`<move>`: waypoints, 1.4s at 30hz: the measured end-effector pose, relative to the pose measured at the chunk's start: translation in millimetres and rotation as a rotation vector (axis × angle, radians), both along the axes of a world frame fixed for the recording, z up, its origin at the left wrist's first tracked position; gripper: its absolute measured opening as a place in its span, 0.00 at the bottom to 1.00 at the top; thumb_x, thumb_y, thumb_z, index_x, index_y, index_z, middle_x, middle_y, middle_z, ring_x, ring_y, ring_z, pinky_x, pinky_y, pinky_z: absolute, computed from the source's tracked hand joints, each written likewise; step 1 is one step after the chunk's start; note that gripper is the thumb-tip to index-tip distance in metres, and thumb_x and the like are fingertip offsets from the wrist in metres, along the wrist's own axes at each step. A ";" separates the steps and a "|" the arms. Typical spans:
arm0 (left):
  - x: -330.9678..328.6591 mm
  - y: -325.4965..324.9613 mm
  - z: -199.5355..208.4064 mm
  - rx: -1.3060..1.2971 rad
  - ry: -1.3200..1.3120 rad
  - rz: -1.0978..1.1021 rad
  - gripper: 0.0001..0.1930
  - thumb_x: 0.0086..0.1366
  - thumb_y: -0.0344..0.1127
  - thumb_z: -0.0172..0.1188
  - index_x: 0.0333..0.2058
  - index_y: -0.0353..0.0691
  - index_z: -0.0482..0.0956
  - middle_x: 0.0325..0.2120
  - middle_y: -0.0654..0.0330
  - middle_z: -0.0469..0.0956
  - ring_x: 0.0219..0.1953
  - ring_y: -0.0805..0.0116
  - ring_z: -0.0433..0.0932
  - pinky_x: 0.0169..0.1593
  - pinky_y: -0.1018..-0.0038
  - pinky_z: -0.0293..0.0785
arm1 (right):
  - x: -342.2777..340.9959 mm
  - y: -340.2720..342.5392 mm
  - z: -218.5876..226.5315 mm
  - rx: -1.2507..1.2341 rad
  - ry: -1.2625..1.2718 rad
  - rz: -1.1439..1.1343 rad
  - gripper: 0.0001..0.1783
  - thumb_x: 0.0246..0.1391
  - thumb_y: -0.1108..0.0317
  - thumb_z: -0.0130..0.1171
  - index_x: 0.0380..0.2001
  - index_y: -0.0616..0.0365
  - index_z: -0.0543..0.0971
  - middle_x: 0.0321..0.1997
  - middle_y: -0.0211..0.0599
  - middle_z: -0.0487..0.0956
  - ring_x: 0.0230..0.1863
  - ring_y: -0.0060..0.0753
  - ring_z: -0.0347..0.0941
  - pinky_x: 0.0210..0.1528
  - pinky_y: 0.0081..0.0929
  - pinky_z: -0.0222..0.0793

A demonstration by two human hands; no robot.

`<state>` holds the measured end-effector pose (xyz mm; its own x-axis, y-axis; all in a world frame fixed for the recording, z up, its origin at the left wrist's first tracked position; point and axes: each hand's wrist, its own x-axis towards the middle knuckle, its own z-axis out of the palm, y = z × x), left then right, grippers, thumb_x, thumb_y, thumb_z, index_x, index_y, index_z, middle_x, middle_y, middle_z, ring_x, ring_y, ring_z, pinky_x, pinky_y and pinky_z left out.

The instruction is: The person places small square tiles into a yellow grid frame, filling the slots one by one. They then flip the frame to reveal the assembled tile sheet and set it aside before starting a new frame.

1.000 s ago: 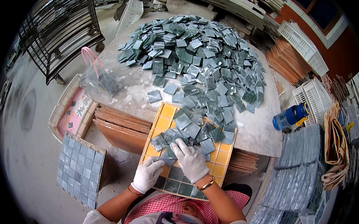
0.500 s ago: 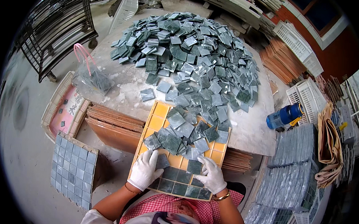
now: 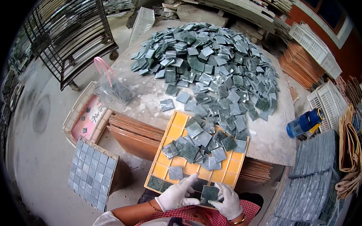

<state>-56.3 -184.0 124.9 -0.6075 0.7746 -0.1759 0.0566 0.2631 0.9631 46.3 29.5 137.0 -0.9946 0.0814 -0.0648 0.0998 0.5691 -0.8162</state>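
Both gloved hands sit at the near edge of the yellow grid tray [image 3: 176,131]. Right hand [image 3: 228,201] pinches a dark green square tile [image 3: 209,193] w/ its fingers closed round it; left hand [image 3: 177,194] is spread flat on the tray just beside it. Loose tiles [image 3: 202,142] clutter the tray's middle & far edge. Big tile heap [image 3: 208,61] covers the table's far side; blue bottle [image 3: 304,122] at its right edge.

White knit glove on left hand [image 3: 176,196], same white glove on right hand [image 3: 228,202], thin bracelet just behind left glove cuff, gold-toned bangle behind right cuff, forearms otherwise unsleeved, red-and-white checked garment below both gloves
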 end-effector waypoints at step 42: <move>-91.3 -57.2 -21.9 -0.275 0.301 0.012 0.22 0.53 0.33 0.64 0.48 0.40 0.73 0.37 0.48 0.76 0.37 0.47 0.77 0.42 0.62 0.75 | -140.6 -42.4 -20.9 0.549 0.105 0.028 0.34 0.40 0.58 0.69 0.52 0.58 0.71 0.50 0.40 0.72 0.48 0.43 0.72 0.50 0.35 0.70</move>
<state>-147.6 -241.3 103.0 -0.6720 0.7161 -0.1887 0.3208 0.5111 0.7974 -94.3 -12.9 116.1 -0.9957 0.0485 0.0789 0.0125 0.9146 -0.4041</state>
